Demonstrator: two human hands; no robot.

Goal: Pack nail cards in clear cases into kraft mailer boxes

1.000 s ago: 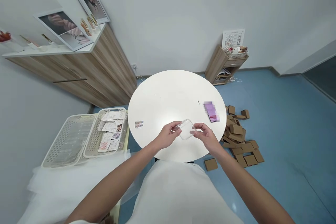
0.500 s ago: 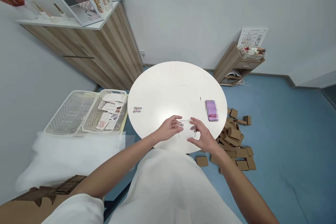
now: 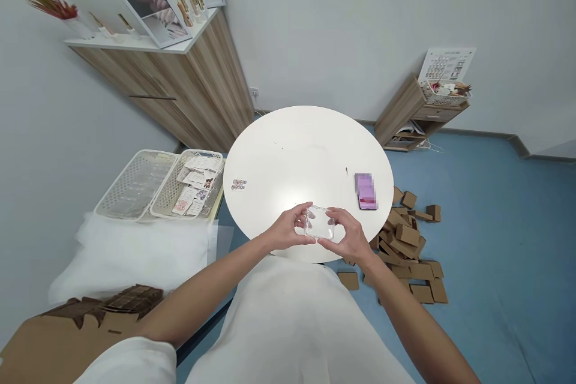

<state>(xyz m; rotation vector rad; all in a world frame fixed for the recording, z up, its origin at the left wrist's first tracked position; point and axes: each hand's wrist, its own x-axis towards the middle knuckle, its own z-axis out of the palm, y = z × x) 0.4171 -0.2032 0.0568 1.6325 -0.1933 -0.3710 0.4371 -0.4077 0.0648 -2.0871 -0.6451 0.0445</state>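
Note:
Between my two hands is a clear plastic box (image 3: pixel 320 223), flat and rectangular, held over the near part of the round white table (image 3: pixel 306 138). My left hand (image 3: pixel 290 229) grips its left side, thumb at the near edge and fingers at the far edge. My right hand (image 3: pixel 348 234) pinches the right side in the same way. Fingertips show through the transparent walls, and I see nothing inside. A small sheet of nail pieces or stickers (image 3: pixel 239 185) lies at the table's left. To the right are a phone with a purple screen (image 3: pixel 366 191) and a tiny dark item (image 3: pixel 346 171).
Left of the table, one white basket (image 3: pixel 186 186) holds printed cards and another basket (image 3: pixel 137 185) holds clear plastic pieces. White packing sheets (image 3: pixel 139 252) and an open carton (image 3: pixel 67 336) are nearer me. Small brown boxes (image 3: pixel 407 246) are heaped on the floor at right.
My left hand has closed onto the clear box's left side, and both hands now hold it by its edges. The box has turned flatter toward my view. The camera has shifted slightly.

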